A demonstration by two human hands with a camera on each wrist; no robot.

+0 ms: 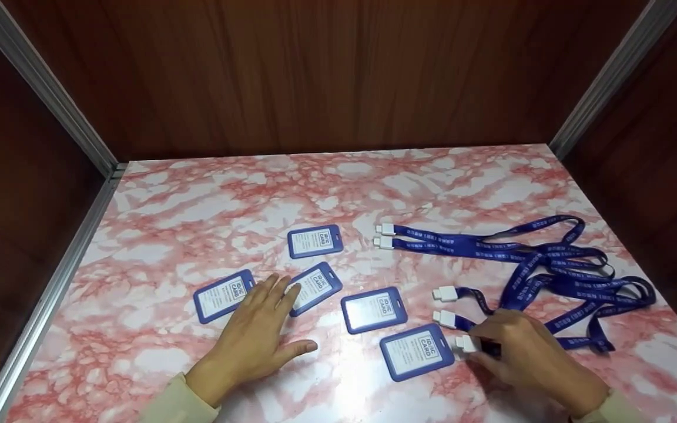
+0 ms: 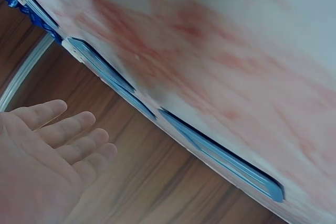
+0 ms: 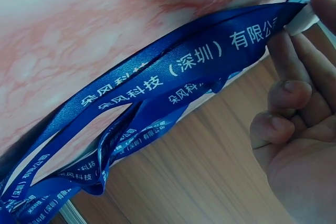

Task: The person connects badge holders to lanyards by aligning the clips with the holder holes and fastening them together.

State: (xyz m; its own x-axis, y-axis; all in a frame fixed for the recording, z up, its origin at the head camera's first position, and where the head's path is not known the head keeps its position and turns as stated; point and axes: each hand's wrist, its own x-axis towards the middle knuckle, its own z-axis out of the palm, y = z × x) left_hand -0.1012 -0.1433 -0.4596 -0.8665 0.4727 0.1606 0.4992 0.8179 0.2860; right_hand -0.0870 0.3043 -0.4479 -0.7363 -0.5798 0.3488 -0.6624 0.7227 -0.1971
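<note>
My right hand (image 1: 523,349) pinches a blue lanyard by its white plastic clip (image 1: 465,344), just right of the nearest blue-framed ID card holder (image 1: 416,352). In the right wrist view, the held lanyard's printed strap (image 3: 199,56) trails away from thumb and forefinger, the other fingers curled beneath. With fingers spread, my left hand (image 1: 259,335) hovers around two more card holders, one at the left (image 1: 215,298) and one partly under the fingertips (image 1: 318,288). The left wrist view shows that palm (image 2: 31,177) holding nothing.
Another card holder (image 1: 315,241) lies farther back, and one (image 1: 374,310) lies in the middle. Several lanyards (image 1: 573,282) are tangled at the right, with white clips (image 1: 384,230) pointing left. Brown wood-grain panels (image 1: 338,76) enclose the marbled red-and-white table (image 1: 168,200).
</note>
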